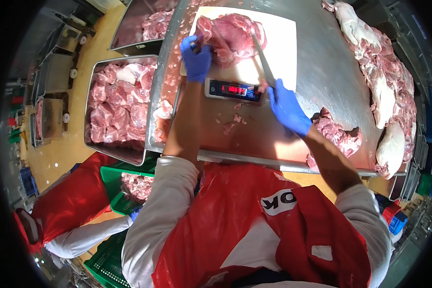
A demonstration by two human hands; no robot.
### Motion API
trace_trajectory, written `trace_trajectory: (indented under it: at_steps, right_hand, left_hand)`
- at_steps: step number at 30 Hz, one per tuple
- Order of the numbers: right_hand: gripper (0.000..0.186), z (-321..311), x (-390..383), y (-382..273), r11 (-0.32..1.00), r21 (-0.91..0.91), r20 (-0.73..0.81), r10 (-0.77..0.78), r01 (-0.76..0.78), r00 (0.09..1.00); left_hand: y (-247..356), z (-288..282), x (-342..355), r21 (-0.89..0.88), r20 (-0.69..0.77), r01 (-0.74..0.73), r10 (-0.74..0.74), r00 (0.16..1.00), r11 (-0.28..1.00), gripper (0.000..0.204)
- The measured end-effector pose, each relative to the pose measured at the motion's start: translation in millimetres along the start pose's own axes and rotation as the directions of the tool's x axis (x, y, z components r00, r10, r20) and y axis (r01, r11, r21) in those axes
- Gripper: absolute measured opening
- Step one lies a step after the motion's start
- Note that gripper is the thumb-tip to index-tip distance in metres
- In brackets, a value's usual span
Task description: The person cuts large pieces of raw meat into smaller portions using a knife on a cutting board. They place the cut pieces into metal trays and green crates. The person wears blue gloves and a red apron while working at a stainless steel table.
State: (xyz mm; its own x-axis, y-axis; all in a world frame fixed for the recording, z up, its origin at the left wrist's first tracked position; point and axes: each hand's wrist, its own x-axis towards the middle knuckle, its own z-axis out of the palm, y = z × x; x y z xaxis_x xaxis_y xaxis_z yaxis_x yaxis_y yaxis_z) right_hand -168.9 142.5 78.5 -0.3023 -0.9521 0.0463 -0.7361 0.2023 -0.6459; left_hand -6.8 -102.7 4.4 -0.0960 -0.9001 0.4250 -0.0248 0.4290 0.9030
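Observation:
A large piece of raw meat (233, 36) lies on a white cutting board (284, 53). My left hand (197, 62), in a blue glove, is closed with curled fingers at the meat's left edge, gripping it there. In my right hand (289, 109), also blue-gloved, is a knife (265, 62). Its blade points away from me, the tip against the right side of the meat. Between my arms, at the board's near edge, sits a scale (233, 91) with a lit red display. Small meat scraps (229, 126) lie on the steel table (269, 139) nearer to me.
Left of the table stands a steel tub (87, 115) full of meat pieces, with another tub (117, 33) beyond. Large cuts (381, 72) line the right edge; a loose piece (333, 130) lies by my right forearm. Lower left, a person in a red apron (72, 204) is beside green crates (111, 185).

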Motion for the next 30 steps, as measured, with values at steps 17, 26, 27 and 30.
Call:
trace_trajectory:
  at_steps: [17,26,27,30]
  right_hand:
    - [0.026,-28.6,39.7,-1.4,0.999,0.026,0.085,-0.029,0.027,0.996]
    - [0.017,-10.1,225.0,-94.4,0.769,-0.495,0.679,0.051,0.405,0.733]
    - [0.027,-11.0,228.5,-92.1,0.688,-0.525,0.733,0.066,0.501,0.677]
    - [0.027,-49.3,189.1,-91.2,0.784,-0.477,0.832,0.257,0.397,0.492]
  left_hand:
    - [20.7,-8.1,4.2,0.042,-0.158,0.252,-0.243,0.957,0.967,0.072]
    - [11.6,12.0,1.9,0.043,-0.160,-0.210,0.214,0.964,0.977,0.043]
    - [11.1,12.2,2.6,0.126,-0.150,-0.183,0.201,0.968,0.975,0.042]
    - [12.6,-29.6,-9.8,0.230,-0.151,0.158,-0.125,0.981,0.960,0.039]
